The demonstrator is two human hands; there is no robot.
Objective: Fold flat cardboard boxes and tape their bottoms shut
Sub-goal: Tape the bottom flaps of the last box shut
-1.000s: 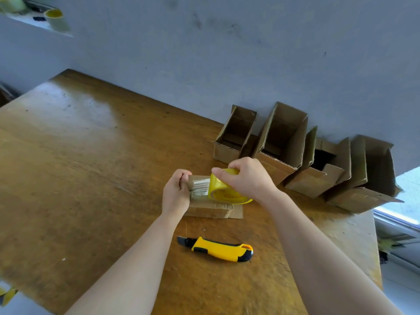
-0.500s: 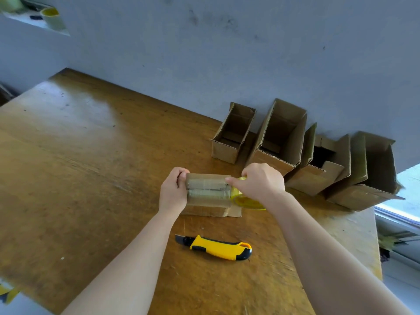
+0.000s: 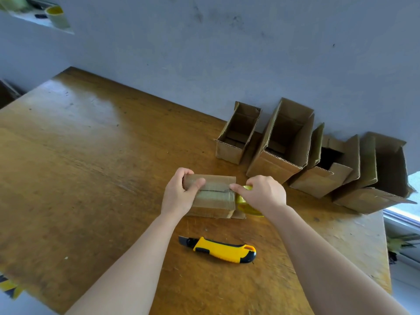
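A: Whereabouts of the cardboard box (image 3: 216, 198) being taped?

B: Toward the near middle of the tabletop (image 3: 91, 167), lying with its flap seam facing up, a strip of tape over that seam.

A: And the hands, together or apart?

B: Apart, 1 at each end of the box. Left hand (image 3: 179, 192) clamped on the left end, fingers curled over the far edge, thumb pressed on the taped face. Right hand (image 3: 261, 194) wrapped round the yellow tape roll (image 3: 246, 209) just off the right end, 1 fingertip touching the end of the seam.

A: Anything else close by?

B: Yellow-and-black utility knife (image 3: 223, 250) lying flat just in front of the box, touching neither hand, blade end pointing left. Farther back, 4 folded boxes (image 3: 284, 144) standing open-topped in a row against the wall (image 3: 227, 53).
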